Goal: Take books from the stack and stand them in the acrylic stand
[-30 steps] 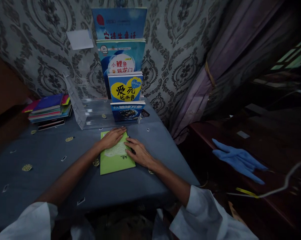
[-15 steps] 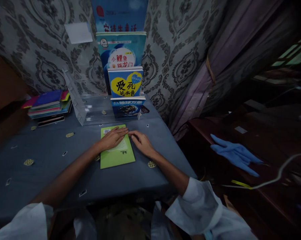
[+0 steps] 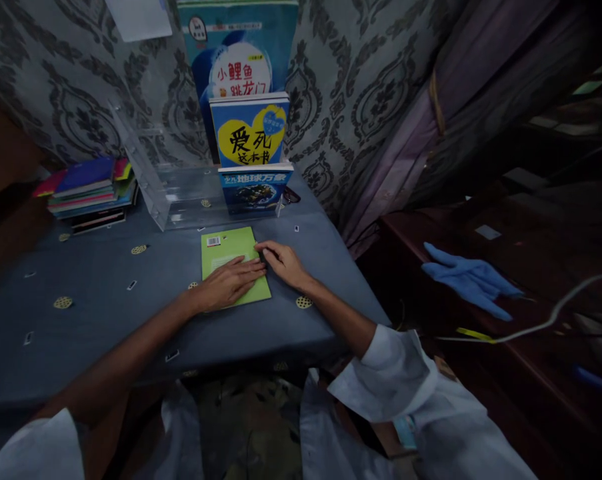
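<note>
A light green book (image 3: 231, 244) lies face down on the dark cloth, a barcode near its top left corner. My left hand (image 3: 233, 281) rests flat across the lower half of its cover, fingers stretched to the right and partly hiding the print. At the right edge is my right hand (image 3: 283, 263), its fingers bent and drawn together with the fingertips on the book's edge. The thumb and underside of that hand are hidden.
Behind the book stands a clear tiered rack (image 3: 153, 190) holding several upright books (image 3: 251, 133). A stack of thin books (image 3: 88, 193) sits at the left. To the right, a blue glove (image 3: 473, 277) and a pale cable (image 3: 545, 323) lie on a dark red surface (image 3: 405, 230).
My left hand has slid down the cover toward me, uncovering the barcode area. My right hand stays at the right edge. The camera view has tilted downward.
</note>
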A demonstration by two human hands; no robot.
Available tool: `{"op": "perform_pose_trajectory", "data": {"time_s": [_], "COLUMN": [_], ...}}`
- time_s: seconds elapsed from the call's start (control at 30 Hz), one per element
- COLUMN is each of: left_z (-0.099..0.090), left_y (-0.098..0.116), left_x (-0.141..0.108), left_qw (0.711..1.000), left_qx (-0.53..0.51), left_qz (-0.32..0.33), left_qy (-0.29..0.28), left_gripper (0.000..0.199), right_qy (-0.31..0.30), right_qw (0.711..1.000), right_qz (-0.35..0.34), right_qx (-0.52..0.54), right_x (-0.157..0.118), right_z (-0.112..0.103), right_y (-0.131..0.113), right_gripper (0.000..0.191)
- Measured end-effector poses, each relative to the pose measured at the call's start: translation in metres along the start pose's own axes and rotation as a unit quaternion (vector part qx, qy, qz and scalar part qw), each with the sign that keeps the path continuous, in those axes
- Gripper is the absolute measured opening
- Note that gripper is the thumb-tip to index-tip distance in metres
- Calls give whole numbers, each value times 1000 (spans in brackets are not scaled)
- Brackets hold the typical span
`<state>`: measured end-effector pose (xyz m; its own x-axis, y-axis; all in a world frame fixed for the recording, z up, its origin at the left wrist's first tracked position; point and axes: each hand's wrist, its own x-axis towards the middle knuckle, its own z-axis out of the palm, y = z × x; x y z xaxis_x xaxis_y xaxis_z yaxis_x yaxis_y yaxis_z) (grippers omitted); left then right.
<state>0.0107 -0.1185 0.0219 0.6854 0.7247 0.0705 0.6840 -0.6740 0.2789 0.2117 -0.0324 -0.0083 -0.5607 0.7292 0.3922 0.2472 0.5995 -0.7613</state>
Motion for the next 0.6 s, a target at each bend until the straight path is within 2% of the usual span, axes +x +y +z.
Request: {"op": "perform_pose_trajectory", "data": {"time_s": [0.13, 0.27, 0.47, 0.6], "left_z": [-3, 1, 10, 7], "left_y": [21, 33, 34, 23], "left_x": [-12, -20, -22, -22], "left_qw": [1000, 999, 999, 1000], "left_qx": [-10, -5, 13, 23], "left_qz": [16, 32, 27, 7], "left_qy": [-18, -29, -25, 3], "left_gripper": [45, 46, 46, 46], "right_qy": [-11, -19, -29, -29], "right_qw": [999, 999, 997, 996], "right_qz": [0, -15, -51, -65], "right_qx": [-30, -46, -56, -58], "right_x": [-2, -3, -5, -6], "right_z": [1, 1, 2, 4], "right_y": [-3, -3, 2, 6], "right_gripper": [27, 26, 24, 25]}}
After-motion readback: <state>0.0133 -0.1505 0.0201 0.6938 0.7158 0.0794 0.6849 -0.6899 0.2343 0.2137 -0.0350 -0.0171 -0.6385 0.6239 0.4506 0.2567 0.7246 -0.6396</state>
